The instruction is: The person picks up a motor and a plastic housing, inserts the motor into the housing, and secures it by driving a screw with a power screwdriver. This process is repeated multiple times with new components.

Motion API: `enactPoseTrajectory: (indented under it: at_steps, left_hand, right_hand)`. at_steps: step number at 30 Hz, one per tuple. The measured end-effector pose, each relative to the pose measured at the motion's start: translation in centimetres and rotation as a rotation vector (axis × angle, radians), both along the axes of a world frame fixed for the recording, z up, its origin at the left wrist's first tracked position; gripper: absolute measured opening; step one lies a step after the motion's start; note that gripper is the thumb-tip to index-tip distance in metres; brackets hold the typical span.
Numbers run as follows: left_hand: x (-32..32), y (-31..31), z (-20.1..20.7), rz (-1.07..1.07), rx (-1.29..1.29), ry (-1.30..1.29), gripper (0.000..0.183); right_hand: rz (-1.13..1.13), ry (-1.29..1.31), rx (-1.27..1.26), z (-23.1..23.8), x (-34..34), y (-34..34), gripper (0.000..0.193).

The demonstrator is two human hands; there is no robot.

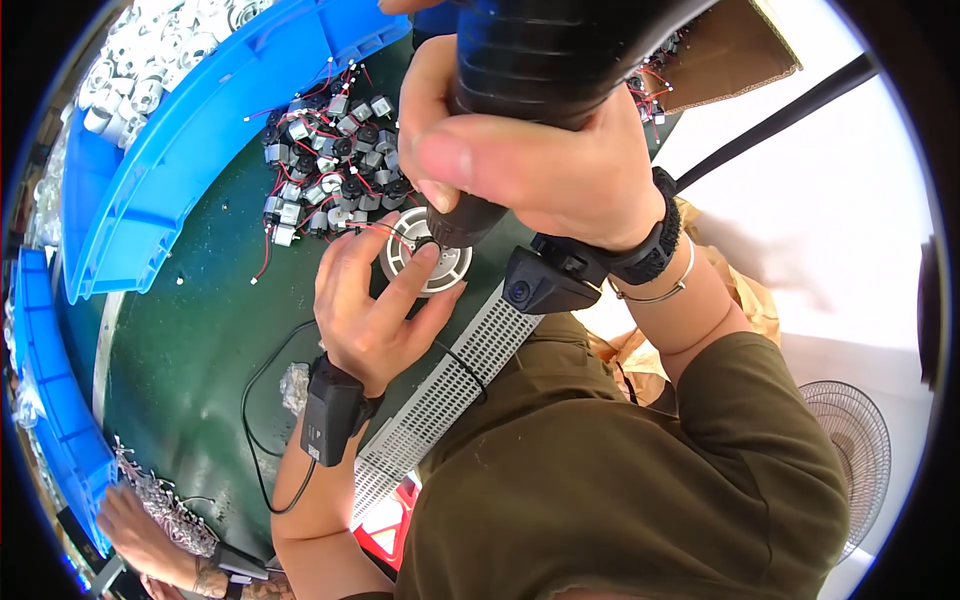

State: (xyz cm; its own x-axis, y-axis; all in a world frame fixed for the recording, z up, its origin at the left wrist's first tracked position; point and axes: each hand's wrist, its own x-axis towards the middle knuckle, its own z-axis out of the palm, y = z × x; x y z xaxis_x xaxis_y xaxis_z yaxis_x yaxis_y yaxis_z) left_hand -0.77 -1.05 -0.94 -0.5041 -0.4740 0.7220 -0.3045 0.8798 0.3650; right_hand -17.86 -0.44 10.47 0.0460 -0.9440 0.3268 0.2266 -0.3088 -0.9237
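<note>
My right hand (580, 180) is wrapped round a thick black electric screwdriver (530, 60), its narrow end pointing down at a white round plastic housing (455, 270). My left hand (360, 310) grips that housing from its near side, the thumb at the right edge. One finger presses a small black part (426, 243) near the housing's middle. Thin red and black wires run from there to the left. The screwdriver's nose hides the far right of the housing, so I cannot tell whether its tip touches a screw.
Small motors (335, 160) with red wires lie heaped beyond my hands. Blue bins (230, 90) curve along the left, one with white round parts (140, 85). A perforated metal strip (440, 405) edges the green table (190, 380). Another person's hand (145, 540) works at lower left beside wires.
</note>
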Motion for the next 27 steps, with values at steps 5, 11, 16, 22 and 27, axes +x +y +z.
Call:
enactPoseTrajectory:
  at_steps: [5,11,16,22,27]
  left_hand:
    - [0.0,0.0,0.3,-0.008,0.013,0.006,0.037]
    - [0.0,0.1,0.3,0.010,-0.017,-0.022,0.038]
    - [0.6,0.2,0.4,0.004,0.094,0.091,0.037]
    - [14.5,-4.8,3.0,0.576,0.157,0.107,0.020]
    - [25.7,-7.0,-0.3,0.931,0.184,-0.260,0.026]
  right_hand:
    - [0.073,-0.031,-0.056,-0.2,0.0,0.5,0.036]
    - [0.036,0.109,-0.065,0.2,0.4,0.7,0.042]
    - [0.010,0.128,-0.167,1.6,0.5,-0.1,0.012]
    - [-0.312,0.378,-0.085,3.9,-1.1,-2.2,0.033]
    - [-0.520,0.043,-0.504,-1.5,-0.2,-5.3,0.020]
